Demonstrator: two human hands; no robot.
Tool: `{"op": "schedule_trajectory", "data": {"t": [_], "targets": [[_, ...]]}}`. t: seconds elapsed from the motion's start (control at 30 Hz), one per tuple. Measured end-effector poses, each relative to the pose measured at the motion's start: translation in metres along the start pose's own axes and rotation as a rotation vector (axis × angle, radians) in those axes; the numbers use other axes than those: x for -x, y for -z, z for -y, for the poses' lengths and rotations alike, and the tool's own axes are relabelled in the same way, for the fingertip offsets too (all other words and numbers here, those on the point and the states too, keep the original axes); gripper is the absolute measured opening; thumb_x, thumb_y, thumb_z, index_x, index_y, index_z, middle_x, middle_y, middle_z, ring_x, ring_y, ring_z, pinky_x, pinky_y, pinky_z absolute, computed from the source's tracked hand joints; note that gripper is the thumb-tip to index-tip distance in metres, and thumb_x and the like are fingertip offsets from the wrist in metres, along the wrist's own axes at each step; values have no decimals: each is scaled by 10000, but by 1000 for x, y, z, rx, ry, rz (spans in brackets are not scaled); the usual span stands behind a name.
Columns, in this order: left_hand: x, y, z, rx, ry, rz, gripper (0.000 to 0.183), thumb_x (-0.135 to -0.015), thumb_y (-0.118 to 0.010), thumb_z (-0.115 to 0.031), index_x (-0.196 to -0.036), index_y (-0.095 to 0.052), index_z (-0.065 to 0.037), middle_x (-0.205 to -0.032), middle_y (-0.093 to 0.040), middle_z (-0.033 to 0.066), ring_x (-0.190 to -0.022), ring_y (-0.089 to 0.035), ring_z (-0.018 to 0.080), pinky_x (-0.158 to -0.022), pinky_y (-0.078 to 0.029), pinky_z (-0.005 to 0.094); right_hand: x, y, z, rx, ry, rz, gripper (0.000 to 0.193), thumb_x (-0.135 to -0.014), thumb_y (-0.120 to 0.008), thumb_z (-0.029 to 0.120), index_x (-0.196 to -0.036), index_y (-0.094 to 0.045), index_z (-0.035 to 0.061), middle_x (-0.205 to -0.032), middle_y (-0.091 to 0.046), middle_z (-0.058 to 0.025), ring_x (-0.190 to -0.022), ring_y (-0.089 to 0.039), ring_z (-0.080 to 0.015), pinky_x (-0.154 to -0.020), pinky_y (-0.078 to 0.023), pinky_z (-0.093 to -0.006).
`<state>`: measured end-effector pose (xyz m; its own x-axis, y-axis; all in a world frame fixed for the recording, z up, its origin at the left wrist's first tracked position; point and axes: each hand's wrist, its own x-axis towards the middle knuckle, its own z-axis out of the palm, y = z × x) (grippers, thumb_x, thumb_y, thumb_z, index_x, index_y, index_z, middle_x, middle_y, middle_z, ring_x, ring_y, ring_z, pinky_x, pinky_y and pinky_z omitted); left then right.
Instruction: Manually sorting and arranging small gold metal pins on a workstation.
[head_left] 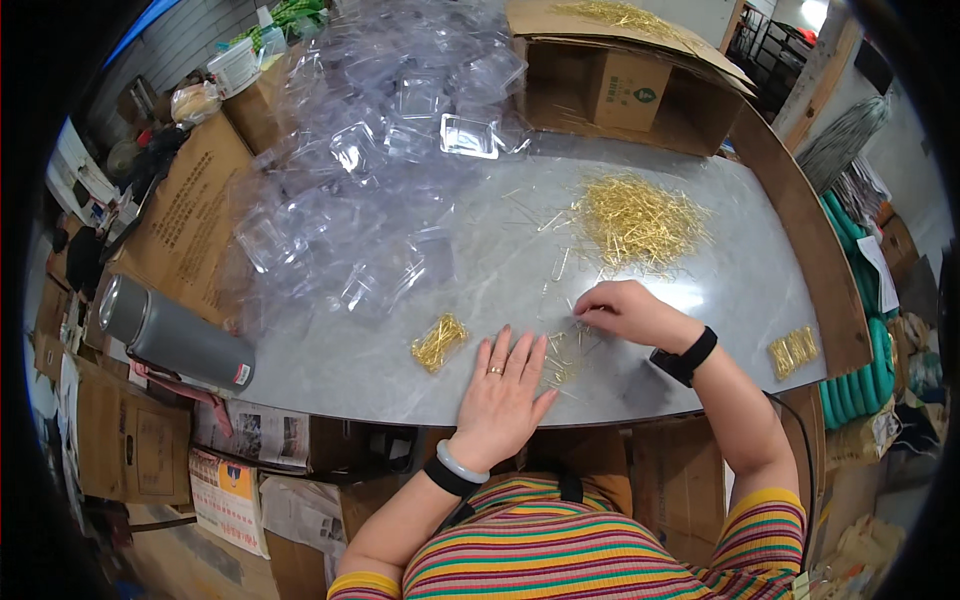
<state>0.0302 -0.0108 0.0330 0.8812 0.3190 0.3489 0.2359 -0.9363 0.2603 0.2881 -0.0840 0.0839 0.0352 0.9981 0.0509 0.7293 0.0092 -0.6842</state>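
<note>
My left hand (504, 390) lies flat on the grey tabletop (360, 380), fingers stretched out, nothing in it. Just left of its fingertips is a small clear tray filled with gold wire pins (439, 342). Thumb and fingers of my right hand (632, 313) are pinched together low over the table; what they hold, if anything, is too small to make out. Between the two hands lie several loose gold wire pins (563, 370), some bent like hooks. Beyond my right hand spreads a large heap of gold wire pins (640, 222).
A big pile of clear plastic trays (390, 150) covers the table's far left. Cardboard boxes (560, 85) stand at the back. A grey bottle (190, 335) leans at the left edge. Another filled tray (794, 352) sits at the right, near a raised wooden edge board (810, 240).
</note>
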Motion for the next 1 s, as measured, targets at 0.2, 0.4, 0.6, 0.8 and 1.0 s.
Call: {"op": "schedule_trajectory", "data": {"t": [0.2, 0.4, 0.6, 0.8, 1.0], "targets": [[2, -2, 2, 38, -4, 17, 656, -956, -636, -328, -1461, -431, 37, -1440, -459, 201, -1408, -377, 413, -1189, -273, 533, 38, 7, -19, 755, -520, -181, 209, -915, -662, 155, -1054, -594, 15, -1033, -629, -203, -904, -657, -401, -781, -542, -476], [2, -4, 1, 69, -26, -6, 653, -944, -649, -315, -1449, -442, 44, -1465, -447, 219, -1416, -378, 403, -1196, -277, 517, 13, -40, 24, 488, -120, -171, 226, -903, -653, 119, -1080, -564, 9, -1023, -589, -205, -925, -635, -406, -801, -535, -483], [1, -4, 1, 46, -12, 0, 636, -938, -647, -313, -1433, -464, 42, -1482, -444, 227, -1415, -378, 416, -1193, -277, 526, -11, -34, 10, 253, 128, -19, 196, -899, -644, 93, -1083, -594, 47, -1036, -590, -169, -950, -634, -382, -806, -537, -475], [0, -3, 0, 21, -11, 18, 608, -946, -634, -317, -1417, -486, 38, -1439, -475, 220, -1411, -381, 409, -1192, -274, 530, -27, -31, -2, 512, 165, -106, 164, -901, -662, 119, -1034, -589, 57, -1027, -624, -147, -929, -646, -391, -785, -543, -470], [1, -7, 0, 8, -19, 15, 621, -943, -640, -325, -1420, -482, 40, -1426, -469, 212, -1412, -372, 405, -1193, -277, 527, -41, -18, -13, 486, -132, -166, 146, -886, -674, 107, -1012, -634, 47, -979, -636, -144, -847, -652, -380, -783, -535, -458]]}}
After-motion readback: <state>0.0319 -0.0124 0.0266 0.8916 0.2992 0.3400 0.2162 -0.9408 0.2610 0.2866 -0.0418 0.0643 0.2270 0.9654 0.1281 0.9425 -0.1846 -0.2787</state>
